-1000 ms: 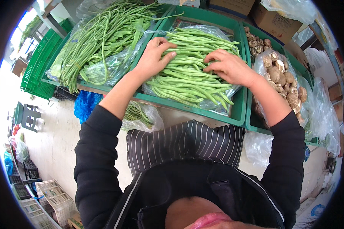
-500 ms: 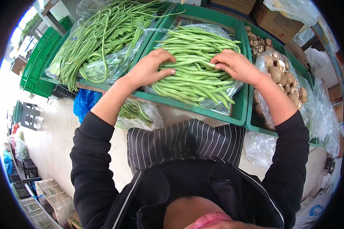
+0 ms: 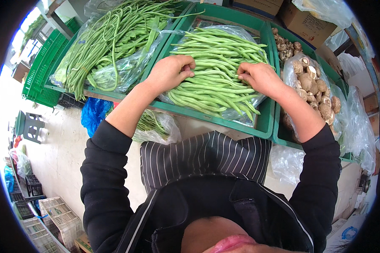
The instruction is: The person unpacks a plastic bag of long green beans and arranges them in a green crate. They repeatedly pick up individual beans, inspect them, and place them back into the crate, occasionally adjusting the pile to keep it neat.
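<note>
A heap of long green beans (image 3: 219, 52) lies side to side on clear plastic in a green tray (image 3: 223, 125). My left hand (image 3: 169, 72) is at the heap's left end, fingers curled and thumb drawn in, pinching bean ends. At the right end my right hand (image 3: 259, 77) pinches the other ends between thumb and fingers. Between my hands the beans lie roughly parallel. My fingers partly hide how many beans each hand holds.
To the left, a tray holds long thin yardlong beans (image 3: 114, 36). On the right is a tray with bagged mushrooms (image 3: 312, 84) and loose ones behind. Below stand a blue plastic bag (image 3: 95, 114) and a bag of thin green stalks (image 3: 154, 126). Cardboard boxes (image 3: 306, 25) sit behind.
My left hand's thumb and fingers have drawn together at the bean ends. My right hand has shifted slightly nearer to me and right, still pinching.
</note>
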Tool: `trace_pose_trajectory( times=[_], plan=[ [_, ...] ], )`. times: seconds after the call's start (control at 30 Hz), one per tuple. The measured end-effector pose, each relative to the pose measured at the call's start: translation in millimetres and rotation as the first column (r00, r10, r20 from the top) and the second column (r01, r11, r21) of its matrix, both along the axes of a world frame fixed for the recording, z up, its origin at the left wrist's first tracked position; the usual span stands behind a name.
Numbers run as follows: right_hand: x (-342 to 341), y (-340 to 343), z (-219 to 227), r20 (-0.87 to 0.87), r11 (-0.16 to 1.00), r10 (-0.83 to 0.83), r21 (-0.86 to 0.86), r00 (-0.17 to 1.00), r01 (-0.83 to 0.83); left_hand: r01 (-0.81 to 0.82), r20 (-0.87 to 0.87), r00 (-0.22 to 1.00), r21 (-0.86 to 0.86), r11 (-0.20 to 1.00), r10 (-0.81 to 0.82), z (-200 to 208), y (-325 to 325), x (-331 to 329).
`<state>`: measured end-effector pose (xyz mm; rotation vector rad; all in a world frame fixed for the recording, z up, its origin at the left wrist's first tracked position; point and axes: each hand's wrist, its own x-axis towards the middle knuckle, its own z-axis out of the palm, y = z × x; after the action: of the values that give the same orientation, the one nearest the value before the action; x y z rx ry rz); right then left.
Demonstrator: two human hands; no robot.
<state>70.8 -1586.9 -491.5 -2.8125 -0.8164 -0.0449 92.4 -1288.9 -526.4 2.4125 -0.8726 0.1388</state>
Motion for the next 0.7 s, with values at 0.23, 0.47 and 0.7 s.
trace_pose_trajectory(
  times=[0.23, 0.47, 0.7],
  plan=[
    [3, -5, -4, -0.105, 0.992, -0.011, 0.121, 0.994, 0.024, 0.025, 0.083, 0.996, 0.061, 0.998, -0.03, 2, -1, 2],
    [0, -39, 21, -0.389, 0.597, -0.007, 0.738, 0.921, 0.316, 0.136, 0.088, 0.987, 0.0, 0.991, -0.136, 3, 8, 8],
    [17, -76, 43, -0.76, 0.869, -0.224, 0.127, 0.609, 0.478, 0.101, 0.083, 0.992, -0.02, 0.995, -0.099, 13, 14, -14]
  ],
)
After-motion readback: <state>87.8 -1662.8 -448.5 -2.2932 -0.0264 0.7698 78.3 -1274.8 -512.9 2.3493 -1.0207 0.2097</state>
